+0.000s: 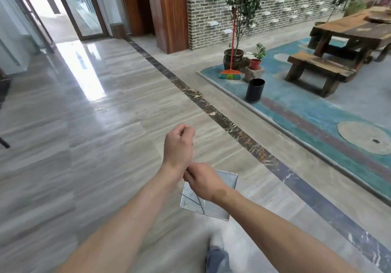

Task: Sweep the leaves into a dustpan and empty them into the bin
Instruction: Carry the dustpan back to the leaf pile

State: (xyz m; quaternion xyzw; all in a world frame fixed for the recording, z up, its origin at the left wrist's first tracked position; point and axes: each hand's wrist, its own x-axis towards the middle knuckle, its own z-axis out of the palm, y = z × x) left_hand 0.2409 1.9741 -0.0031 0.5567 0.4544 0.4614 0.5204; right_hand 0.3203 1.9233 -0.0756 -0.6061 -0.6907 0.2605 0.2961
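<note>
Dustpan [220,206] under gripping right hand [203,180] (left hand [178,146] curled)

Both forearms are bare with no sleeves, watch or rings showing, ending in the left hand [178,146] and the right hand [204,180], while lower down a leg in blue-grey denim trousers [216,260] shows beside a blurred white shape that cannot be made out.

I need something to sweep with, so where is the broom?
Head view, upper right: the broom stands upright against the big plant pot on the blue floor, just beyond the black bin.
</note>
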